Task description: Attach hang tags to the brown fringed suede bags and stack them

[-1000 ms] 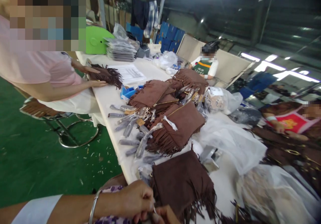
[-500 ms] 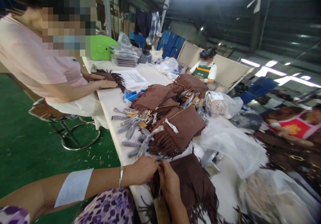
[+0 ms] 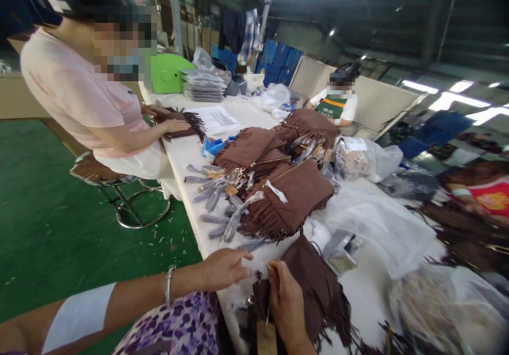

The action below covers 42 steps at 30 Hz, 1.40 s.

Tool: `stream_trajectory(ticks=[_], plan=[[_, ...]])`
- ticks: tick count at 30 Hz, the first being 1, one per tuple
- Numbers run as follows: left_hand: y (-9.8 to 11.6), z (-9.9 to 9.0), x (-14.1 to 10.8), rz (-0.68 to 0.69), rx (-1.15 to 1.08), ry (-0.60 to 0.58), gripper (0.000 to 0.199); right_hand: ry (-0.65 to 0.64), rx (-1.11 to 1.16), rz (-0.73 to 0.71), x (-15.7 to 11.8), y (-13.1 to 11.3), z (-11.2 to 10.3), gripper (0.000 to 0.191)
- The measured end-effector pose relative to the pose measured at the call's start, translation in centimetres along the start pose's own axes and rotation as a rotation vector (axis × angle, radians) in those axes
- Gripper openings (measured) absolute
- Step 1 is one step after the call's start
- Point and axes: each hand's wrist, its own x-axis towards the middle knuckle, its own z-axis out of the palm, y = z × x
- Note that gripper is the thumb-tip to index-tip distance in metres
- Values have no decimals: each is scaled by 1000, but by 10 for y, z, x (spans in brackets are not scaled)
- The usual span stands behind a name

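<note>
My right hand (image 3: pixel 287 297) is closed in a pinch over a dark brown fringed bag (image 3: pixel 308 270) at the near edge of the table. From its fingers a thin pale string (image 3: pixel 268 312) runs down to a tan hang tag (image 3: pixel 266 338). To the left of it, my left hand (image 3: pixel 226 268) is open, fingers apart and pointing at a small metal clasp (image 3: pixel 258 275), with nothing visibly held. Just beyond my hands lies a pile of brown fringed pouches (image 3: pixel 292 196), their wrapped straps (image 3: pixel 214 198) spread toward the table's left edge.
Plastic bags (image 3: pixel 377 225) cover the table's right side. A co-worker (image 3: pixel 79 89) at the left presses on a fringed pouch (image 3: pixel 178 121); another person (image 3: pixel 336 103) sits at the far end. A stool (image 3: pixel 119 185) stands on the green floor. Grey packets (image 3: pixel 204 84) are stacked at the back.
My left hand has drawn back leftward from my right hand and its fingers have opened. The right hand keeps its pinch, and the clasp now shows between them. The view has shifted slightly.
</note>
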Motion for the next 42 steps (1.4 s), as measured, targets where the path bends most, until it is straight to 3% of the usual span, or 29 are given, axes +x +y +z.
stream_trajectory(ticks=[2, 5, 7, 9, 12, 16, 20, 23, 26, 32, 34, 39, 42], plan=[[7, 0, 4, 33, -93, 76, 38, 33, 31, 2, -6, -2, -7, 15], [13, 18, 1, 17, -202, 108, 26, 69, 27, 8, -9, -5, -13, 15], [11, 38, -5, -47, -350, 53, 26, 91, 12, 11, -9, -7, -14, 15], [5, 58, -11, -90, -570, -25, 41, 102, 1, 16, -9, -9, -13, 15], [1, 72, -17, -151, -800, -133, 43, 99, 0, 18, -10, -11, -11, 16], [15, 44, -23, -215, -622, -281, 28, 99, 36, 25, -18, -12, -13, 15], [23, 12, -32, -28, -220, -219, 21, 34, 107, 69, -22, -16, -15, 15], [6, 14, -34, -78, -204, -212, 19, -53, 144, 120, -22, -19, -10, 19], [-13, 21, -34, -174, -200, -187, 20, -51, 192, 164, -23, -24, -4, 22], [-22, 10, -33, -15, -63, -218, 18, -72, 279, 157, -35, -24, 5, 21], [-24, 9, -32, -32, -111, -225, 19, -79, 279, 183, -37, -22, 6, 22], [-36, 17, -28, -344, -581, -311, 23, -11, 226, 174, -33, -38, 4, 22], [-46, 21, -27, -356, -649, -251, 27, -45, 238, 153, -39, -52, 4, 21]])
